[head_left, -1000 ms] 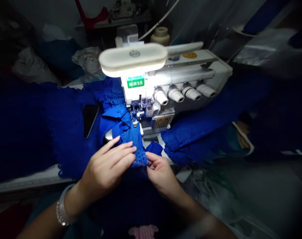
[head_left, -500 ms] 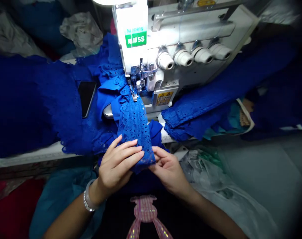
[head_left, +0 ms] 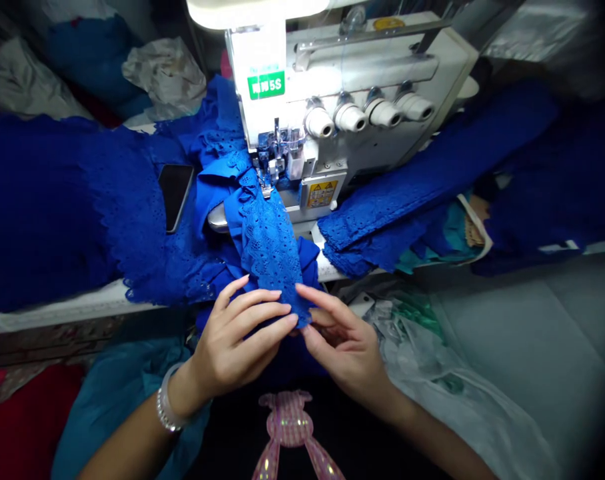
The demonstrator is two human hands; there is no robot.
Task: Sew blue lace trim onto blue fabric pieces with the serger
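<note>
A strip of blue lace fabric (head_left: 271,247) runs from under the presser foot (head_left: 267,192) of a white overlock sewing machine (head_left: 377,150) down toward me. My left hand (head_left: 242,333) holds its near end from the left, fingers stretched over the top; the thumb is hidden. At the strip's lower right corner, my right hand (head_left: 345,343) pinches the edge between the thumb and bent fingers, while its index finger reaches forward along the side. More blue cloth is bunched left of the presser foot.
On blue lace at the left lies a black phone (head_left: 176,197). Folded blue lace (head_left: 382,213) rests on the table right of the machine. Clear plastic bags (head_left: 442,380) hang at the lower right, with teal cloth (head_left: 117,387) and red cloth (head_left: 30,420) at the lower left.
The near end of the lace lies straighter and flatter. My right index finger has lifted and stretched forward, and my left fingers have spread slightly. The view has shifted a little.
</note>
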